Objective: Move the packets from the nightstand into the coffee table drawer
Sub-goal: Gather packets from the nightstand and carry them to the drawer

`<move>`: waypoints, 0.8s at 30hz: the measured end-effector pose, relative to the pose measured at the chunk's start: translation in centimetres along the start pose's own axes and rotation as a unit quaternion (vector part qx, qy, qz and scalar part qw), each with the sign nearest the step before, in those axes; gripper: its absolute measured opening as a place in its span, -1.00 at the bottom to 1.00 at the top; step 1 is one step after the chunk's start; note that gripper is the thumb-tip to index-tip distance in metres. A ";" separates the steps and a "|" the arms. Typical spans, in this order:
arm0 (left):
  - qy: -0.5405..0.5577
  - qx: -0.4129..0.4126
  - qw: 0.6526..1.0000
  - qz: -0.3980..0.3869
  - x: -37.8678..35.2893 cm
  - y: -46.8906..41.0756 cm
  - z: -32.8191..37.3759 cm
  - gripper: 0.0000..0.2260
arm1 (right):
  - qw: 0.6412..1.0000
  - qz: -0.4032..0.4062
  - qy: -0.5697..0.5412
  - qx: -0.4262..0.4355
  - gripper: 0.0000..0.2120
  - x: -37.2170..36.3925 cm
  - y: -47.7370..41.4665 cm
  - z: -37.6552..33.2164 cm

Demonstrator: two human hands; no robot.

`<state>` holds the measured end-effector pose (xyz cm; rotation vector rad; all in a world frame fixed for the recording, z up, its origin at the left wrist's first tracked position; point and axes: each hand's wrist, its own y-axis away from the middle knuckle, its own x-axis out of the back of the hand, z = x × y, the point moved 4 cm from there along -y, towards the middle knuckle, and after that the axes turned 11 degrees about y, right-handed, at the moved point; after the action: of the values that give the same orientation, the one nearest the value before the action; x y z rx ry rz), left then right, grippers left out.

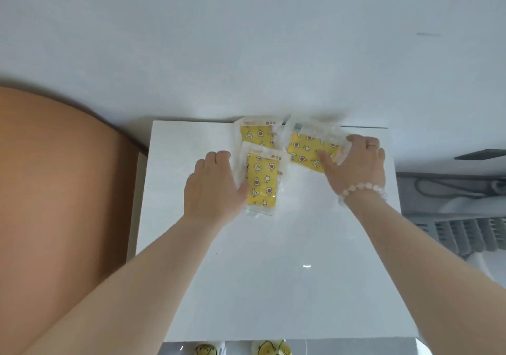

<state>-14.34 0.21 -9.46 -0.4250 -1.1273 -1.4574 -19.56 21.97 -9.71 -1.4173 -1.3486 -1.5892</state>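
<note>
Beside the rear packet, my left hand grips the front packet, my right hand the tilted packet, gathering both.

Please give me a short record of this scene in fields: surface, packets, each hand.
surface: white nightstand top
packets: three, yellow with a printed pattern
left hand: grips near packet at its left edge
right hand: grips right packet at its right end
back packet: no hand on it, behind near packet
</note>
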 end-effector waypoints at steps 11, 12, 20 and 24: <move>0.084 0.033 0.996 0.018 -3.3 -4.3 2.9 -0.11 | 0.995 -0.071 0.013 -0.072 -0.12 -1.2 -3.0 -2.0; 0.083 0.036 0.996 0.022 -3.4 -4.4 3.0 -0.11 | 0.994 -0.083 0.015 -0.072 -0.13 -1.2 -2.7 -2.2; 0.058 0.039 0.998 0.010 -3.5 -4.6 4.2 -0.15 | 0.972 -0.176 -0.070 -0.139 -0.33 -2.4 -0.6 -1.8; 0.051 0.057 0.997 -0.007 -3.9 -3.9 4.0 -0.19 | 0.966 -0.194 -0.098 -0.142 -0.53 -2.5 0.5 -1.3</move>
<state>-18.22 5.01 -12.21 -0.2593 -1.1269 -1.4035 -18.94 20.19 -11.83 -1.5836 -1.6435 -2.0035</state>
